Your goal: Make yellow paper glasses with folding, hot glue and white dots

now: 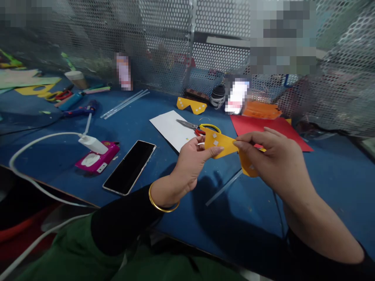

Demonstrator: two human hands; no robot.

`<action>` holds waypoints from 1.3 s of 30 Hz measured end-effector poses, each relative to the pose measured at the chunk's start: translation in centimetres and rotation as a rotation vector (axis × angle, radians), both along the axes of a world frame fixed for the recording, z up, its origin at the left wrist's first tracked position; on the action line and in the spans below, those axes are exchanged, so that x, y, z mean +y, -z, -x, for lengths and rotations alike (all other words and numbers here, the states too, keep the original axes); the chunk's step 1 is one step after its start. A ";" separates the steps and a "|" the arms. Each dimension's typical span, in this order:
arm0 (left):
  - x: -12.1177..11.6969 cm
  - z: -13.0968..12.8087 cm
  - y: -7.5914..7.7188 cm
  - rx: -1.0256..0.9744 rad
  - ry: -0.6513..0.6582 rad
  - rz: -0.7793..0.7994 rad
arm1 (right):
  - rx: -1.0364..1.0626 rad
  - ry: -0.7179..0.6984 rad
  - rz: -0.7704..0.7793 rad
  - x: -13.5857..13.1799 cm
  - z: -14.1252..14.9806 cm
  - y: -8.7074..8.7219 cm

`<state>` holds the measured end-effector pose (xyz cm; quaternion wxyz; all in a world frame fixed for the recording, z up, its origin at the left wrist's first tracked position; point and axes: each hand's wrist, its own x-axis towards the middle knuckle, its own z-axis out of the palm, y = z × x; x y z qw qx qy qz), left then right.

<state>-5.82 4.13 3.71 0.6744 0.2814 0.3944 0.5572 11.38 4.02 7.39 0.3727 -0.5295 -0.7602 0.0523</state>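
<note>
Green cloth (pixel 73 249) and dark sleeves (pixel 120 224) occupy the foreground. Left hand (pixel 187 162), a gold bracelet (pixel 164 210) at its wrist, pinches one end of a yellow cutout (pixel 225 145) bearing pale squares; right hand (pixel 272 156) grips its narrow middle between thumb and fingers. The cutout is held above a blue table (pixel 129 130). Beneath it lies a clear stick (pixel 224 187). Beyond, scissors (pixel 193 125) rest with blades over a white sheet (pixel 166 125), left of a red sheet (pixel 269 127); farther back stands a second cutout (pixel 191 105). Left: phone (pixel 129 168), pink socket (pixel 99 159).
</note>
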 end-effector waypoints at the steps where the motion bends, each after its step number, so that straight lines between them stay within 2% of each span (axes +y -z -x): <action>1: 0.0 0.0 0.0 -0.001 -0.009 -0.002 | -0.008 0.001 -0.004 0.0 0.0 0.0; 7: 0.0 0.0 -0.1 -0.014 -0.027 -0.013 | -0.057 0.040 0.000 -0.1 0.0 -0.3; 20: 0.2 0.2 -0.1 -0.015 -0.037 0.014 | -0.011 -0.023 0.040 -0.1 0.0 -0.1; 27: 0.4 0.5 -0.1 -0.002 -0.023 -0.020 | -0.019 -0.058 0.042 -0.3 0.1 -0.2; 30: 0.3 0.6 -0.2 0.030 -0.013 -0.054 | -0.007 -0.027 0.001 -0.4 0.2 -0.4; 35: 0.0 0.7 -0.1 0.141 0.111 -0.040 | -0.003 0.045 -0.061 -0.4 0.3 -0.4; 37: 0.0 0.7 -0.1 0.156 0.112 -0.016 | -0.018 0.051 -0.080 -0.4 0.3 -0.6; 39: 0.2 0.8 -0.1 0.148 0.077 0.004 | 0.004 0.099 -0.187 -0.5 0.1 -0.8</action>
